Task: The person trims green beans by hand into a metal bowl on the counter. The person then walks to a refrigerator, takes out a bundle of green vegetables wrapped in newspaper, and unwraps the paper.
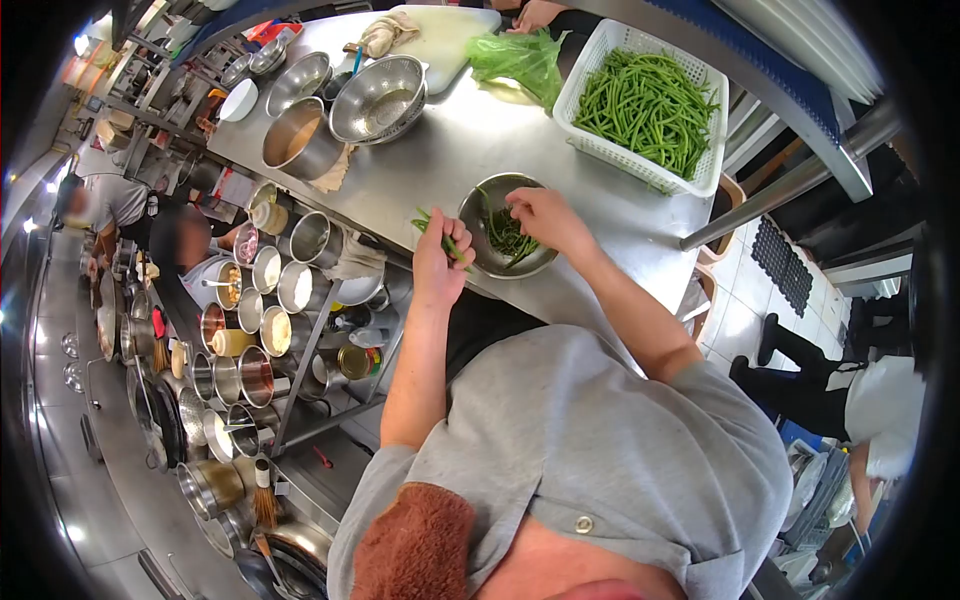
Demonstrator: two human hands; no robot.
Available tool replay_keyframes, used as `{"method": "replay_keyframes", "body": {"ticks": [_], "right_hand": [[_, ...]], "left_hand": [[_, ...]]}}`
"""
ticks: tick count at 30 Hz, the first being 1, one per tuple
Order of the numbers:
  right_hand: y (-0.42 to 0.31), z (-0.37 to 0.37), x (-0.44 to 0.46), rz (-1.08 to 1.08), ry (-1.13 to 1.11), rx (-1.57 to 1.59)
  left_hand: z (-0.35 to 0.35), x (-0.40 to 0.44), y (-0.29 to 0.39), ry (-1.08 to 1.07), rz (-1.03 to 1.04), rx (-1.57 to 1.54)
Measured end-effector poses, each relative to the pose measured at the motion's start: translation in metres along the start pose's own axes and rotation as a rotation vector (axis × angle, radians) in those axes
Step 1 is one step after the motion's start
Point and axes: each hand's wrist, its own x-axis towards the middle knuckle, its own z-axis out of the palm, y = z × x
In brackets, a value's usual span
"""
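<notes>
Hands, one pair, mine. Left hand [438,258]: partly closed around a few green beans [424,222], beside the bowl. Right hand [540,215]: fingers bent together over the bowl; whether they pinch a bean, I cannot tell.
Surface [430,172]: metal, bearing the vessels.
Basket [612,156]: white, perforated, heaped with green beans, beyond my right hand.
Bowl [478,228]: metal, near my edge of the surface, green pieces [512,240] inside.
Handling notes, by my judgement: light grip on the small bunch, against bruising; bean tips aligned; right fingertips low, inside the rim, against scatter.
</notes>
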Motion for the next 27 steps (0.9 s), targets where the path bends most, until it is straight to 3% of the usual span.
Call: {"method": "replay_keyframes", "body": {"ticks": [2,4,8,11,13,14,16,20,22,23,25,27], "right_hand": [[0.008,0.007,0.019,0.001,0.013,-0.13],[0.005,0.019,0.038,-0.047,-0.136,-0.416],[0.003,0.032,0.052,-0.084,-0.11,-0.404],[-0.035,-0.002,0.03,-0.076,-0.025,-0.234],[-0.04,-0.017,0.016,-0.189,0.028,0.057],[-0.04,-0.023,0.009,-0.179,0.032,0.052],[-0.038,-0.032,-0.005,-0.132,-0.043,0.152],[-0.031,-0.041,-0.02,0.041,-0.072,0.385],[-0.033,-0.051,-0.025,-0.288,0.053,0.012],[-0.03,-0.053,-0.027,-0.285,0.057,0.016],[-0.024,-0.056,-0.03,-0.43,0.012,-0.27],[-0.022,-0.053,-0.032,-0.421,0.037,-0.25]], "left_hand": [[-0.004,0.002,-0.001,-0.033,-0.033,-0.088],[-0.004,0.001,-0.002,-0.033,-0.027,0.039],[0.006,-0.006,-0.002,0.03,0.012,0.229],[0.005,-0.006,-0.004,0.08,0.105,0.494],[0.005,0.002,-0.008,0.13,0.247,0.878],[0.008,0.006,-0.013,0.123,0.237,0.876],[0.019,0.012,-0.023,-0.01,0.531,1.115],[0.024,0.015,-0.02,-0.177,0.511,1.3],[0.02,0.015,-0.018,-0.224,0.666,1.498],[0.018,0.014,-0.016,-0.229,0.662,1.503],[0.018,0.011,-0.014,-0.227,0.661,1.572],[0.021,0.009,-0.013,-0.247,0.667,1.578]]}}
